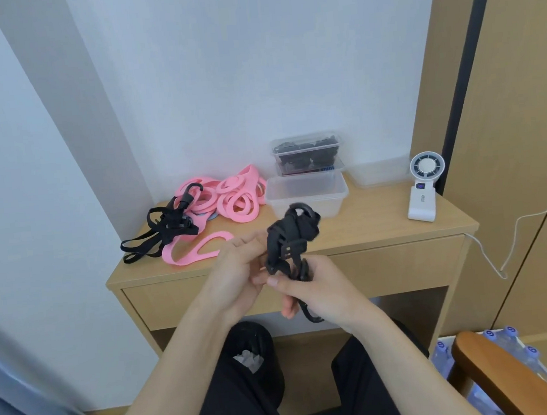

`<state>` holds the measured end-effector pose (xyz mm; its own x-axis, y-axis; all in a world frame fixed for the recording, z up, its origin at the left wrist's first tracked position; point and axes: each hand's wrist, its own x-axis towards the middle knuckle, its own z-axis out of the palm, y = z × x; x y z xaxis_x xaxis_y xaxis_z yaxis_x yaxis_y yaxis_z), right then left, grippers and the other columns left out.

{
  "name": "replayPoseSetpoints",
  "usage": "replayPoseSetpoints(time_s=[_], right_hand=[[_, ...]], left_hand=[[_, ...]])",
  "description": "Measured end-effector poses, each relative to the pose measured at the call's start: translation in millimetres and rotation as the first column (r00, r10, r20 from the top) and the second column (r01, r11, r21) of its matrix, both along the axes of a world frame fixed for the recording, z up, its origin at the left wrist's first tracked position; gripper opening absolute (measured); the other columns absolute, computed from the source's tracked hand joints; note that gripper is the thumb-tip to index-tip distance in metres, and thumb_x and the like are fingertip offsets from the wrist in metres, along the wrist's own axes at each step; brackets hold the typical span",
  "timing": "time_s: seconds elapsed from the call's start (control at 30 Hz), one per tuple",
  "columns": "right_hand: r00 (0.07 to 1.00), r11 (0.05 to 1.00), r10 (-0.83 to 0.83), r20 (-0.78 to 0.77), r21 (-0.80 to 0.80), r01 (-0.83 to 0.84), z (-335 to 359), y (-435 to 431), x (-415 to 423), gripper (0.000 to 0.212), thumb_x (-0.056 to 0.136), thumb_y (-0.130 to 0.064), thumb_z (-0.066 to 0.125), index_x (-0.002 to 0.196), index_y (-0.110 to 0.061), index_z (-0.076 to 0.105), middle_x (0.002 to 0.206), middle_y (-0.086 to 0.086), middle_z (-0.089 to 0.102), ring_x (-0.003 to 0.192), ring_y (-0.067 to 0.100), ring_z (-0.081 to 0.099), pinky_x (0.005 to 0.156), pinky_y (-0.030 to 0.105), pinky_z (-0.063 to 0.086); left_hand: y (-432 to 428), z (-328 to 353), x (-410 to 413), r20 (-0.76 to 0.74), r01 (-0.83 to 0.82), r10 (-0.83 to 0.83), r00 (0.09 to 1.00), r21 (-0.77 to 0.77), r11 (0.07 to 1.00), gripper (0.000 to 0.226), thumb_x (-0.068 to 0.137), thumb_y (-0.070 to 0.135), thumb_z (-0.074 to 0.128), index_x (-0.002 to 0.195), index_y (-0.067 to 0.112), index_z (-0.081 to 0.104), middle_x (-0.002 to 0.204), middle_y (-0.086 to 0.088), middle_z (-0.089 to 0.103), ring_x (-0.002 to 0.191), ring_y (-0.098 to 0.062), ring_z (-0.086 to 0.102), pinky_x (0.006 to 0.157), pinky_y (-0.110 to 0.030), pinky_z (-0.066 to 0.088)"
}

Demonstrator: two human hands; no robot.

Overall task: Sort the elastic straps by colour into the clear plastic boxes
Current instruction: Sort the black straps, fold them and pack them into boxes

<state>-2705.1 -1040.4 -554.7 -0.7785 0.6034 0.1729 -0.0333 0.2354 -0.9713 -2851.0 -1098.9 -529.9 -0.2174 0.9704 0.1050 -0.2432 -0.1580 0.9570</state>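
A bundled black strap (293, 238) with plastic buckles and a hook is held up in front of the table edge. My left hand (238, 273) holds its left side and my right hand (318, 286) grips its lower end, with a hook hanging below the fingers. On the table lie a pile of pink straps (231, 197), one loose pink loop (196, 250) and a tangle of black straps (165, 230). An empty clear box (307, 194) stands mid-table. Behind it two stacked clear boxes (307, 153) hold black straps. Another empty clear box (378, 171) is at the right.
A small wooden table (383, 230) with a drawer stands against the wall. A white hand-held fan (424, 187) stands at its right, with a cable trailing off the edge. A black bin (255, 358) sits under the table. A wooden chair arm (505, 375) and water bottles are at bottom right.
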Motion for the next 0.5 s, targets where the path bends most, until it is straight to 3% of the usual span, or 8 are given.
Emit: replayPoseSetpoints(time_s=[0.1, 0.17, 0.23, 0.3, 0.4, 0.5], right_hand=[[0.984, 0.984, -0.112, 0.138, 0.152, 0.09, 0.0, 7.4, 6.3, 0.007, 0.092, -0.024, 0.071, 0.09, -0.018, 0.074, 0.076, 0.02, 0.067, 0.067, 0.03, 0.063, 0.07, 0.04, 0.058], [0.958, 0.955, -0.193, 0.213, 0.265, 0.133, -0.5, 12.0, 9.1, 0.021, 0.09, -0.024, 0.066, 0.084, -0.004, 0.066, 0.073, 0.022, 0.06, 0.063, 0.026, 0.052, 0.062, 0.042, 0.048], [0.92, 0.909, -0.279, 0.275, 0.385, 0.16, -1.4, 22.4, 12.6, 0.021, 0.092, -0.012, 0.062, 0.072, -0.013, 0.058, 0.065, 0.008, 0.053, 0.06, 0.012, 0.045, 0.056, 0.032, 0.043], [0.872, 0.916, -0.294, 0.391, 0.375, 0.141, -2.8, 26.6, 12.6, 0.022, 0.09, -0.004, 0.06, 0.076, -0.021, 0.058, 0.074, -0.003, 0.057, 0.064, 0.011, 0.053, 0.059, 0.028, 0.051], [0.767, 0.789, -0.465, 0.443, 0.6, 0.132, -4.9, 29.5, 15.4, 0.007, 0.084, -0.016, 0.066, 0.084, -0.022, 0.062, 0.084, -0.002, 0.064, 0.077, 0.024, 0.061, 0.067, 0.04, 0.055], [0.787, 0.798, -0.458, 0.413, 0.582, 0.159, -5.7, 30.3, 20.2, 0.013, 0.088, -0.026, 0.071, 0.083, -0.026, 0.059, 0.086, -0.008, 0.063, 0.079, 0.019, 0.06, 0.069, 0.04, 0.054]], left_hand=[[-4.8, -0.1, -5.4, -0.176, 0.1, -0.105, 0.979, -0.037, 0.994, 0.012, 0.089, 0.018, 0.069, 0.085, 0.009, 0.076, 0.075, -0.007, 0.067, 0.068, -0.022, 0.053, 0.06, -0.028, 0.038], [-7.9, 3.1, -8.7, -0.334, 0.154, -0.178, 0.926, -0.098, 0.983, 0.013, 0.085, 0.027, 0.074, 0.086, 0.014, 0.077, 0.081, -0.004, 0.065, 0.073, -0.023, 0.051, 0.067, -0.032, 0.04], [-8.6, 6.6, -10.3, -0.524, 0.128, -0.201, 0.828, -0.174, 0.976, 0.011, 0.084, 0.025, 0.08, 0.087, 0.015, 0.078, 0.086, 0.002, 0.064, 0.075, -0.014, 0.054, 0.069, -0.029, 0.044], [-7.6, 9.3, -11.0, -0.642, 0.076, -0.209, 0.738, -0.228, 0.971, 0.01, 0.084, 0.023, 0.081, 0.087, 0.014, 0.079, 0.094, 0.002, 0.067, 0.082, -0.015, 0.06, 0.079, -0.037, 0.051], [-9.1, 10.9, -10.3, -0.724, 0.048, -0.259, 0.639, -0.299, 0.953, 0.023, 0.079, 0.039, 0.084, 0.087, 0.018, 0.078, 0.104, -0.013, 0.073, 0.081, -0.027, 0.064, 0.081, -0.044, 0.055], [-10.1, 8.0, -8.0, -0.812, -0.047, -0.271, 0.518, -0.343, 0.938, 0.019, 0.082, 0.032, 0.083, 0.09, 0.017, 0.075, 0.09, -0.004, 0.075, 0.071, -0.022, 0.07, 0.069, -0.038, 0.059]])
